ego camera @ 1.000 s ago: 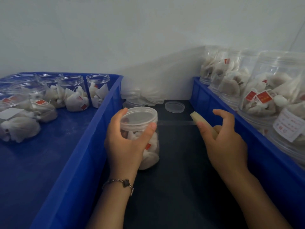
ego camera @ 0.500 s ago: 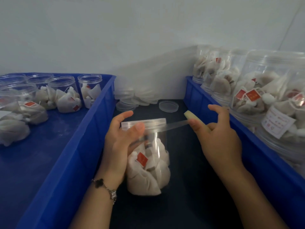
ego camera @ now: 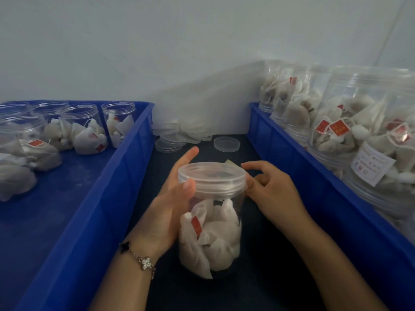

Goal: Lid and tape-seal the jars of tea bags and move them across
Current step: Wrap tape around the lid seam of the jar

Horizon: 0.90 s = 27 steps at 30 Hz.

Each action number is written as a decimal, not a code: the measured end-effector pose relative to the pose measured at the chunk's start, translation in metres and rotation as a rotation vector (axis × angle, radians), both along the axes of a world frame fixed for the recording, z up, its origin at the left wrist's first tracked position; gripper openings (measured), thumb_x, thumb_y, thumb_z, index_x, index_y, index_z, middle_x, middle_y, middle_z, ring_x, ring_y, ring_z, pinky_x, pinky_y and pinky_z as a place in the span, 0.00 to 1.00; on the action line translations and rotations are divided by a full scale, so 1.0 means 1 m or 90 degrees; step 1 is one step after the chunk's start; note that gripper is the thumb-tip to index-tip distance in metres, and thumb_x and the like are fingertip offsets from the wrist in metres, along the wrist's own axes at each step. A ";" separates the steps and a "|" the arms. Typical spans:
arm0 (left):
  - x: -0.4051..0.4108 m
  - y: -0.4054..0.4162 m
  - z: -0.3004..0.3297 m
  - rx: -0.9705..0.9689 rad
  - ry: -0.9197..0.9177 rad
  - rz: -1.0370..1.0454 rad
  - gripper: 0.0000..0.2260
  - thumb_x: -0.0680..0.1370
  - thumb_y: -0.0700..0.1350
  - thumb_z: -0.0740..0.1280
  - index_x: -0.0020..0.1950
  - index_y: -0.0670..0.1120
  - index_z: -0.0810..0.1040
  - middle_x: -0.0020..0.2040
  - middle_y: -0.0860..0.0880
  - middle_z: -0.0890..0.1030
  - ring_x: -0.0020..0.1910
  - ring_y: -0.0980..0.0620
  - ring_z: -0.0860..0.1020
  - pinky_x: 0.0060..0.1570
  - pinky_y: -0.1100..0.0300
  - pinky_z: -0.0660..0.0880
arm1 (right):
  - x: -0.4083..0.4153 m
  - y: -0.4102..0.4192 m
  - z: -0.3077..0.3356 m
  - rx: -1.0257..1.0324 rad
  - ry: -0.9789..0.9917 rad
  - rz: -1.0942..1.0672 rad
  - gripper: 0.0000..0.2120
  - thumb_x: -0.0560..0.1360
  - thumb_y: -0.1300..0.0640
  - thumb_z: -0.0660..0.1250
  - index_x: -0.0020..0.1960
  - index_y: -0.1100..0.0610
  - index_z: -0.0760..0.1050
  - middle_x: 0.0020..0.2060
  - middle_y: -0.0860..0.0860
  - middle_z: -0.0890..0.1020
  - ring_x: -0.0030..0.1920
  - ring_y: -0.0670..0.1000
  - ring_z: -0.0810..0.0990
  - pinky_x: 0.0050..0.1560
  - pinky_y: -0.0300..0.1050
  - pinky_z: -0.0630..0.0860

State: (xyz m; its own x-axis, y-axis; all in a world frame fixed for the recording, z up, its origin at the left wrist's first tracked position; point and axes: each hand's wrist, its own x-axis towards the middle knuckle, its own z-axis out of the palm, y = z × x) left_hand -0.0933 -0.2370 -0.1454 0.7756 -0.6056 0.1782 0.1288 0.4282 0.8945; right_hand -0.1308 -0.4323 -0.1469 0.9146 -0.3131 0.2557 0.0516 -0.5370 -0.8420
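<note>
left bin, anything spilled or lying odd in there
Yes. At the near left of the left bin, some tea bags seem to lie loose on its floor, while the open jars behind stand upright.

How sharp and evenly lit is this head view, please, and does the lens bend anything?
Head view: soft, even light, no hard shadows; the held jar is fairly sharp, the left bin's jars softer; the wide lens bows the right bin's rim; faint sheen on the lid.

a bracelet point(ego camera: 143, 261) with star and flower charms; a plain pale wall point(ego camera: 179, 41) behind.
</note>
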 end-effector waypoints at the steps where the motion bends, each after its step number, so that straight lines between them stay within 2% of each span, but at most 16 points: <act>1: 0.001 0.001 -0.003 -0.003 0.024 -0.005 0.43 0.48 0.62 0.82 0.60 0.51 0.78 0.53 0.47 0.84 0.52 0.49 0.82 0.44 0.59 0.80 | 0.000 0.001 0.000 0.000 -0.003 0.007 0.24 0.57 0.25 0.58 0.47 0.34 0.73 0.37 0.44 0.83 0.38 0.42 0.81 0.41 0.46 0.79; 3: 0.001 0.001 -0.008 0.023 0.041 -0.028 0.36 0.48 0.65 0.80 0.52 0.49 0.84 0.53 0.45 0.84 0.52 0.48 0.82 0.42 0.59 0.80 | -0.001 0.002 0.001 -0.005 -0.008 0.024 0.20 0.60 0.26 0.57 0.46 0.33 0.73 0.37 0.42 0.82 0.37 0.41 0.81 0.37 0.41 0.77; 6: 0.002 -0.001 -0.011 0.075 0.036 -0.043 0.38 0.52 0.72 0.75 0.55 0.50 0.83 0.56 0.43 0.82 0.54 0.47 0.81 0.46 0.56 0.80 | -0.002 0.002 0.003 -0.012 -0.014 0.034 0.20 0.61 0.27 0.56 0.46 0.36 0.73 0.36 0.40 0.81 0.36 0.41 0.80 0.34 0.37 0.74; 9: 0.003 -0.005 -0.007 0.145 0.011 0.005 0.33 0.56 0.78 0.65 0.47 0.55 0.85 0.49 0.48 0.85 0.48 0.50 0.83 0.40 0.62 0.79 | -0.003 0.004 0.003 -0.016 -0.003 0.030 0.21 0.61 0.27 0.57 0.47 0.36 0.72 0.37 0.42 0.82 0.38 0.40 0.80 0.38 0.40 0.77; 11: 0.008 -0.006 -0.010 0.186 0.036 0.086 0.32 0.58 0.77 0.60 0.41 0.54 0.86 0.42 0.52 0.85 0.41 0.55 0.84 0.34 0.62 0.79 | -0.003 0.006 0.002 -0.020 0.008 0.018 0.20 0.63 0.27 0.58 0.48 0.36 0.72 0.37 0.44 0.81 0.38 0.40 0.80 0.39 0.42 0.77; 12: 0.012 -0.006 -0.013 0.188 0.038 0.112 0.31 0.59 0.75 0.58 0.42 0.53 0.85 0.42 0.53 0.85 0.42 0.55 0.84 0.36 0.59 0.79 | -0.003 0.007 0.002 -0.016 0.009 0.009 0.19 0.63 0.28 0.58 0.48 0.37 0.72 0.37 0.44 0.81 0.38 0.40 0.80 0.38 0.41 0.76; 14: 0.017 -0.007 -0.014 0.186 0.055 0.132 0.30 0.63 0.71 0.57 0.47 0.51 0.84 0.47 0.47 0.85 0.46 0.48 0.84 0.45 0.50 0.78 | -0.003 0.010 0.002 -0.007 0.005 -0.006 0.18 0.63 0.28 0.58 0.47 0.37 0.72 0.36 0.43 0.80 0.37 0.38 0.79 0.35 0.38 0.72; 16: 0.019 -0.008 -0.012 0.182 0.081 0.149 0.29 0.67 0.68 0.57 0.51 0.49 0.82 0.48 0.43 0.85 0.46 0.43 0.84 0.49 0.47 0.77 | -0.003 0.014 0.001 -0.005 0.010 -0.030 0.20 0.62 0.28 0.57 0.47 0.37 0.71 0.36 0.42 0.79 0.37 0.37 0.78 0.35 0.37 0.71; 18: 0.018 -0.008 -0.011 0.165 0.093 0.154 0.28 0.69 0.67 0.55 0.48 0.49 0.84 0.48 0.41 0.84 0.45 0.42 0.84 0.43 0.49 0.79 | -0.004 0.016 0.001 -0.008 0.012 -0.053 0.20 0.62 0.27 0.56 0.47 0.37 0.71 0.36 0.42 0.79 0.37 0.40 0.78 0.35 0.38 0.71; 21: 0.011 -0.010 -0.009 0.167 0.041 0.128 0.26 0.68 0.70 0.57 0.47 0.54 0.85 0.48 0.45 0.85 0.45 0.45 0.84 0.36 0.56 0.80 | -0.005 0.018 0.002 -0.008 0.012 -0.067 0.18 0.62 0.28 0.57 0.46 0.37 0.71 0.37 0.42 0.80 0.38 0.41 0.79 0.36 0.39 0.71; 24: 0.006 -0.012 -0.003 0.162 0.039 0.176 0.32 0.62 0.70 0.67 0.55 0.48 0.81 0.50 0.43 0.84 0.44 0.44 0.84 0.36 0.55 0.80 | -0.007 0.014 0.007 -0.023 0.019 -0.096 0.20 0.62 0.27 0.59 0.46 0.38 0.71 0.38 0.43 0.80 0.40 0.42 0.79 0.37 0.41 0.73; 27: 0.009 -0.008 -0.001 0.136 -0.011 0.290 0.35 0.57 0.66 0.68 0.57 0.47 0.76 0.47 0.46 0.84 0.41 0.48 0.84 0.32 0.58 0.80 | -0.011 0.007 0.015 -0.056 0.003 -0.148 0.29 0.57 0.22 0.57 0.52 0.36 0.69 0.37 0.44 0.80 0.39 0.42 0.78 0.36 0.43 0.73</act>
